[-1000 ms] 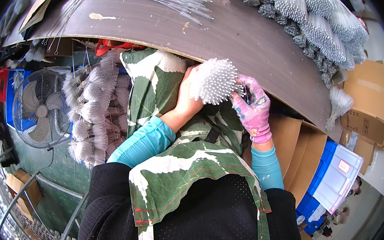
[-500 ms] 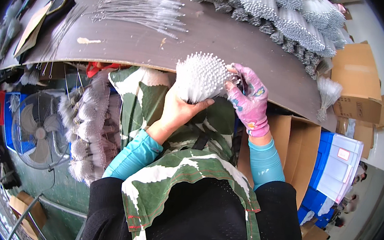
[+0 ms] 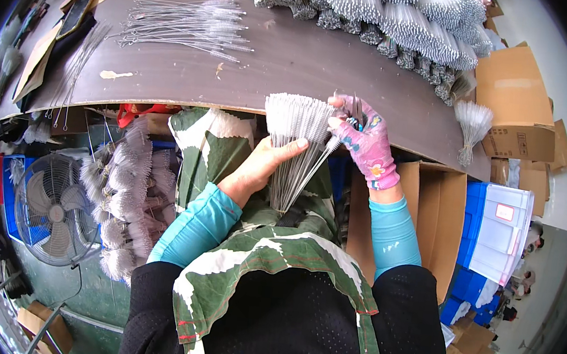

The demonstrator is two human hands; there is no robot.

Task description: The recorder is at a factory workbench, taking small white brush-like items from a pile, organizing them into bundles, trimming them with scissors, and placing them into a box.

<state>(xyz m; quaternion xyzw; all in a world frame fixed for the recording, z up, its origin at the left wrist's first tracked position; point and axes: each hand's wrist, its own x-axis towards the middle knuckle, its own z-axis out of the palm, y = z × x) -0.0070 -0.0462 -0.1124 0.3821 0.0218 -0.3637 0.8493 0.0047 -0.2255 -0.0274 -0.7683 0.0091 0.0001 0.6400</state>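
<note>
My bare left hand [image 3: 257, 168] is wrapped round a thick bundle of thin wire brushes [image 3: 296, 120], holding it upright above my lap. Pale bristle ends fan out at the top, and bare wire stems gather to a narrow point below. At the bundle's right side is my right hand [image 3: 365, 140] in a pink flowered glove, its fingers curled. Within them sits a small pointed metal hand tool [image 3: 355, 109] with a bit of blue, mostly hidden by the glove. A few brushes [image 3: 325, 155] slant away from the bundle's right edge near the gloved fingertips.
Loose brushes [image 3: 182, 24] lie on the brown table [image 3: 191, 76]. Many bundles [image 3: 407, 25] are piled at its back right, with one bundle [image 3: 471, 130] standing apart near a carton [image 3: 516, 97]. An open cardboard box [image 3: 432, 225] is at my right; hanging brushes [image 3: 128, 196] and a fan [image 3: 57, 213] are left.
The bundle has tipped from its bristle ends facing me to upright, showing its stems. Some brushes now slant out at its right edge, and the tool in my gloved hand shows more.
</note>
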